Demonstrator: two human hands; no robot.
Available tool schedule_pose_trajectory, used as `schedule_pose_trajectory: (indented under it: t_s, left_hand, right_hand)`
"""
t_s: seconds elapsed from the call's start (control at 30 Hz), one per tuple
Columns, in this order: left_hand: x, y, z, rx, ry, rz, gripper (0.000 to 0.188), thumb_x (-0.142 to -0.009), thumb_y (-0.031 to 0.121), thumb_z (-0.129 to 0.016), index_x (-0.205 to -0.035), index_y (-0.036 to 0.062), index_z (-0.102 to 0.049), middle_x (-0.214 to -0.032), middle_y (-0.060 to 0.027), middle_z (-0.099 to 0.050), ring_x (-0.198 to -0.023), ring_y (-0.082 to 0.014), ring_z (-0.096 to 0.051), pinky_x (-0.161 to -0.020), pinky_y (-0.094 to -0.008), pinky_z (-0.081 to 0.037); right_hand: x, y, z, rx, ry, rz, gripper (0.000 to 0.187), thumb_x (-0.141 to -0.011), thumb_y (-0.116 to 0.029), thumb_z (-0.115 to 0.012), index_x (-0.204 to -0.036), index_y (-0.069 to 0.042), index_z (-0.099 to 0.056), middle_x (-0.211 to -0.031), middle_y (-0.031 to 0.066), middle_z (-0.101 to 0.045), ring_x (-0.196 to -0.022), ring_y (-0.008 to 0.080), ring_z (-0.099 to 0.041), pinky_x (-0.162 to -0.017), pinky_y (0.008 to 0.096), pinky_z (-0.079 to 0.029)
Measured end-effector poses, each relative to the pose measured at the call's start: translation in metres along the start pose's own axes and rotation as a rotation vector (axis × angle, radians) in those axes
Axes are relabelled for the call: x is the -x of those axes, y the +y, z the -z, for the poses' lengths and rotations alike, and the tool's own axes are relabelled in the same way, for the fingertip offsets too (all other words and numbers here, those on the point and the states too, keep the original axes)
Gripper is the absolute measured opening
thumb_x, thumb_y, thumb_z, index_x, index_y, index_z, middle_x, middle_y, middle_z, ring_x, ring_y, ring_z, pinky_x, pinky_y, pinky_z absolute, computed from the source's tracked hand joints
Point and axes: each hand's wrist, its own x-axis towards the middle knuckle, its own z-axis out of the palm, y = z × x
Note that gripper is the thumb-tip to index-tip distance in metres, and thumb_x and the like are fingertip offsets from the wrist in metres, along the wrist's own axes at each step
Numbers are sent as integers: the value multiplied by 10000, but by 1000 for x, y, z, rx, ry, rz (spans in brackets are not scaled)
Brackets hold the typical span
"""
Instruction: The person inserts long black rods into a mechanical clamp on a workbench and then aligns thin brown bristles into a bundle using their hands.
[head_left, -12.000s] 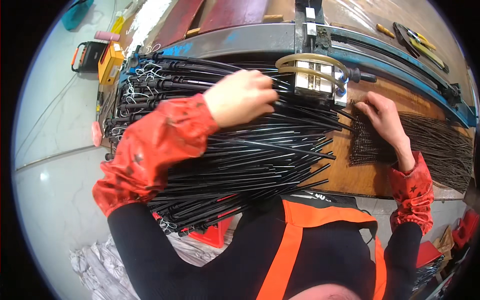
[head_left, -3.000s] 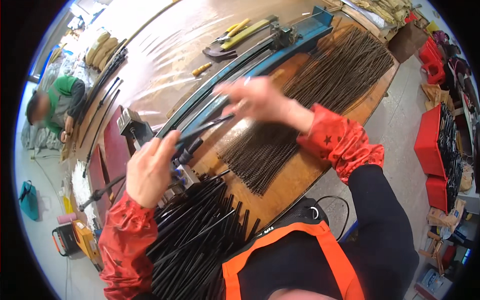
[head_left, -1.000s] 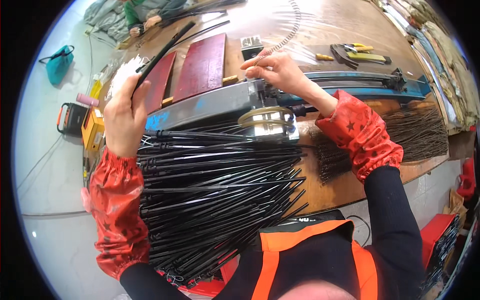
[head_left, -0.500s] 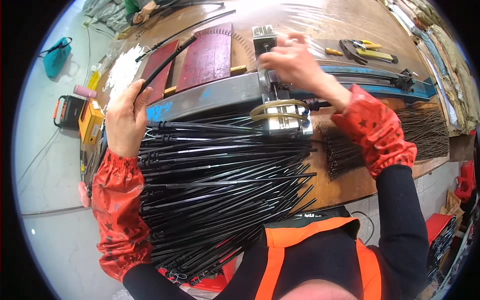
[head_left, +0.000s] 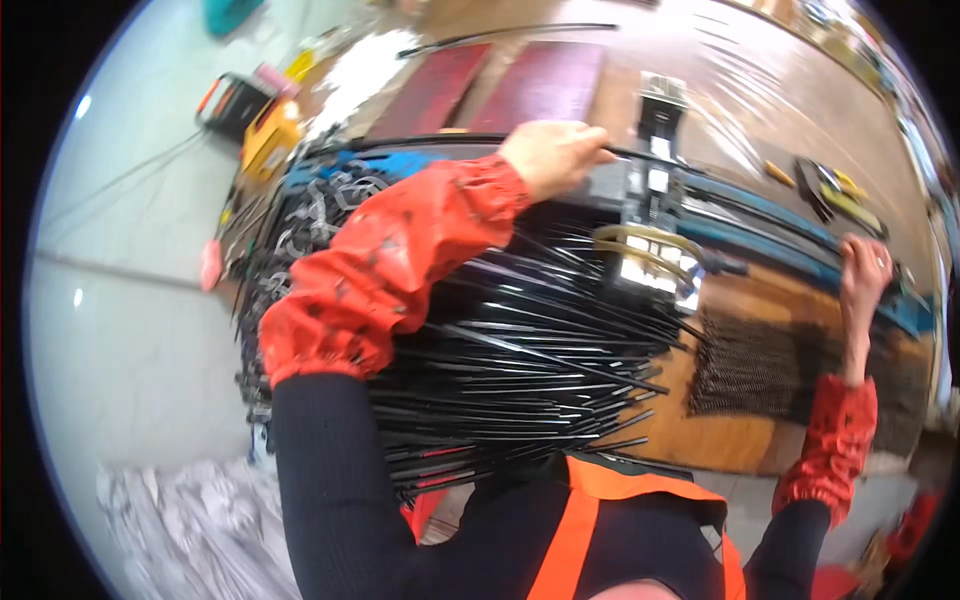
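We grip a black rod [head_left: 632, 153] in the left hand [head_left: 555, 160] at the metal fixture [head_left: 660, 118], apparently an alignment step calling next for steady support, while the right hand [head_left: 866, 266], too blurred to tell its grip, is near the right end of the blue rail [head_left: 775, 247].

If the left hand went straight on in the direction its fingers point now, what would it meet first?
Probably the metal post, just right of the left hand. The rod in its grip seems to reach across that post, but depth is unclear.
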Motion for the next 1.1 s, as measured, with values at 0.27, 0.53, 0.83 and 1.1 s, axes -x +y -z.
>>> schedule_pose_trajectory:
  t_s: [0.27,0.53,0.83,1.1]
  left_hand:
    - [12,0,-11,109,34,103,287,-982,339,-574,-914,64,-618,-834,-140,-630,-823,-367,-636,-714,-474,-506]
    - [3,1,-22,204,3,157,275,-962,328,-596,-994,70,-685,-898,-151,-678,-889,-369,-653,-765,-459,-516]
    - [7,6,-26,58,16,108,271,-984,328,-551,-871,84,-589,-827,-150,-676,-764,-378,-666,-638,-507,-514]
    - [0,12,-23,-81,-50,202,170,-967,298,-564,-952,132,-601,-830,-152,-686,-784,-385,-678,-640,-508,-526]
  right_hand:
    - [6,3,-18,-58,29,0,116,-925,-137,-670,-975,-32,-664,-876,109,-650,-860,286,-612,-862,391,-458]
    - [11,13,-23,-45,11,-57,155,-950,-168,-654,-1046,-48,-676,-967,101,-672,-962,275,-611,-906,381,-437]
    - [-10,-87,-5,44,-13,95,354,-914,-114,-661,-1268,-127,-669,-1265,20,-686,-1273,227,-562,-1104,381,-323]
    - [16,-158,-2,-312,-51,29,224,-875,-189,-720,-1084,-108,-728,-832,15,-686,-865,202,-616,-854,341,-347]
